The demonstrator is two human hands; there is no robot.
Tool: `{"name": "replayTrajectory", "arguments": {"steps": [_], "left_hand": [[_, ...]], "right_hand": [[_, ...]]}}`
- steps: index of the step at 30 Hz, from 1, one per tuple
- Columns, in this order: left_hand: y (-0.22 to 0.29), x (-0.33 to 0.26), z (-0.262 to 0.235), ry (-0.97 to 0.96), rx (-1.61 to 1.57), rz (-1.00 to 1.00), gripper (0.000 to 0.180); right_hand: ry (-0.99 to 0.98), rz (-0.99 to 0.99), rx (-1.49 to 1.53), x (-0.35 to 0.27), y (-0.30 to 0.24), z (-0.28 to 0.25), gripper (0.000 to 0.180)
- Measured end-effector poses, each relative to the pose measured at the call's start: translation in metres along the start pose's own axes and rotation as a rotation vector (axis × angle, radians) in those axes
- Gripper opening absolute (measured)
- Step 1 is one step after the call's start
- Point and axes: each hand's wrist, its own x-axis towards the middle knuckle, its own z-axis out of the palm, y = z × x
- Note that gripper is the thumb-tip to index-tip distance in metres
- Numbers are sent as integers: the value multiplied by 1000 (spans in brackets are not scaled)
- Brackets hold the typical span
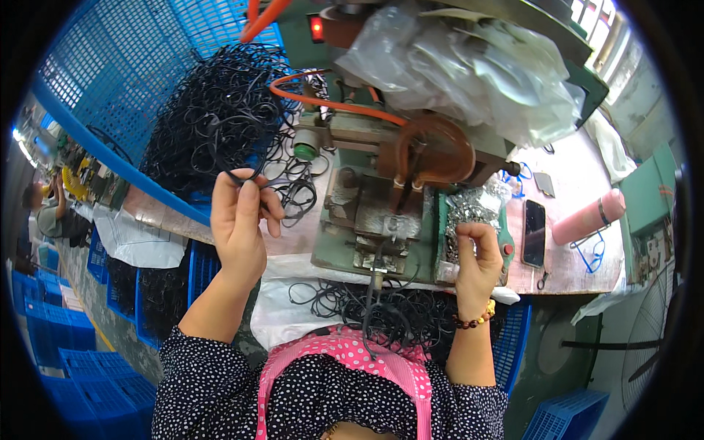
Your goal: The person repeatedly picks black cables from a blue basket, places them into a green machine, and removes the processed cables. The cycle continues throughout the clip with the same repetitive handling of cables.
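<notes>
My left hand (240, 227) is raised beside the pile, thumb and forefinger pinched on a thin black strap (220, 150) that loops up toward the heap of black straps (213, 110). My right hand (478, 264) hovers at the near edge of a green tray of small metal pieces (473, 209). Its thumb and forefinger meet in a pinch; anything between them is too small to make out. Between my hands stands a bench press (392, 194), a black strap (376, 268) hanging from its front. More black straps (403, 319) lie below it, by my lap.
A large blue crate (110, 158) holds the heap at left. Plastic bags (469, 73) drape over the machine, near an orange hose (330, 103). At right are a phone (534, 233), a pink bottle (589, 217) and blue-framed glasses (592, 253). Another person (53, 213) works far left.
</notes>
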Motion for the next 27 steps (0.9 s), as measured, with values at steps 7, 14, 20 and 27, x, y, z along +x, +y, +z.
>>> {"name": "replayTrajectory", "arguments": {"steps": [7,14,20,27], "left_hand": [[23,-2,39,-162,-32,73,20],[8,16,55,-103,-68,130,19],[17,4,54,-193,-27,141,19],[11,16,53,-163,46,186,17]], "right_hand": [[-124,-163,51,2,-44,37,13],[-113,67,479,-8,-62,76,35],[-150,4,398,-2,-63,74,42],[-236,59,445,-3,-64,62,46]]}}
